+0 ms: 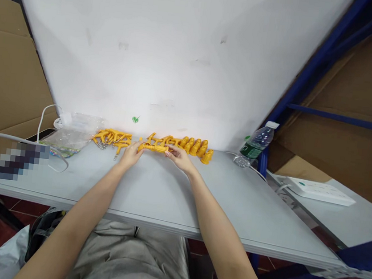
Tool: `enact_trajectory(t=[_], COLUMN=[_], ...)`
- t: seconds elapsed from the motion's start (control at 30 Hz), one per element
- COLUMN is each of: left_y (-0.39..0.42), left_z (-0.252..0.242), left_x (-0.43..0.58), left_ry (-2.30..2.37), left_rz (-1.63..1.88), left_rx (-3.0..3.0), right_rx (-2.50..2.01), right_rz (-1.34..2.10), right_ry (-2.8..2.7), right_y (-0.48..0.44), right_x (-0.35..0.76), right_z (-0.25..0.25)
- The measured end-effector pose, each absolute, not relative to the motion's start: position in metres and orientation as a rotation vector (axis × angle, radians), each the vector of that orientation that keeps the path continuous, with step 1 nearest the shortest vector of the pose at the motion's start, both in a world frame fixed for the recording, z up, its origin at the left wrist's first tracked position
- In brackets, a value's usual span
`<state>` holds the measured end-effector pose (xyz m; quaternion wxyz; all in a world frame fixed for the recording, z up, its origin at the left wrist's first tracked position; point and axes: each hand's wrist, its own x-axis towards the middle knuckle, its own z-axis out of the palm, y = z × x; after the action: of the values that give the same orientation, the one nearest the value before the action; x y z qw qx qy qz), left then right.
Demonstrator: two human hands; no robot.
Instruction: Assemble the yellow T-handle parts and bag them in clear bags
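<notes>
Between my two hands a yellow plastic part (156,148) lies lengthwise, ridged toward its left end and smoother toward the right. My left hand (132,155) is closed with its fingertips on the left end. At the right end, my right hand (179,157) pinches the part between thumb and fingers. Left of my hands is a pile of yellow T-shaped pieces (114,136) with small ball chains (103,142). Behind the held part lie more yellow handle-like pieces (167,140). Several yellow cup-shaped pieces (201,148) stand in rows just right of my right hand.
A plastic bottle (255,146) leans near the blue frame (263,161) at the right. Beyond it sits a white power strip (319,191). Clear plastic bags (72,133) and a white cable (40,125) lie at the left, beside cardboard (5,78). A white wall (181,58) backs the grey table (163,190).
</notes>
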<state>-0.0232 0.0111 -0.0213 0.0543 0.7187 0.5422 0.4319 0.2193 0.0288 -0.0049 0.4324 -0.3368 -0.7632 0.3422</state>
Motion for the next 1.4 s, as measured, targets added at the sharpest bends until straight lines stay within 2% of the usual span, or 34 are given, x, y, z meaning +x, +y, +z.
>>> enact_trajectory(t=[0.37,0.67,0.93,1.4], left_y=[0.01,0.012,0.008,0.007], left_z=[-0.022,-0.023,-0.018,-0.016], left_x=[-0.021,-0.021,-0.015,-0.016], left_ry=[1.603,1.611,1.56,1.581], left_rz=[1.322,1.349,1.353,1.367], left_rx=[2.241,2.199,2.237,2.113], right_rx=[-1.138,-0.895,-1.195,-0.961], right_rz=[1.032,0.96,1.058,1.101], right_ry=[-1.643,-1.757,-1.558,-1.726], right_y=[0.024,0.021,0.017,0.026], right_x=[0.203,0.212,0.201,0.218], right_z=[-0.006,0.002,0.003,-0.004])
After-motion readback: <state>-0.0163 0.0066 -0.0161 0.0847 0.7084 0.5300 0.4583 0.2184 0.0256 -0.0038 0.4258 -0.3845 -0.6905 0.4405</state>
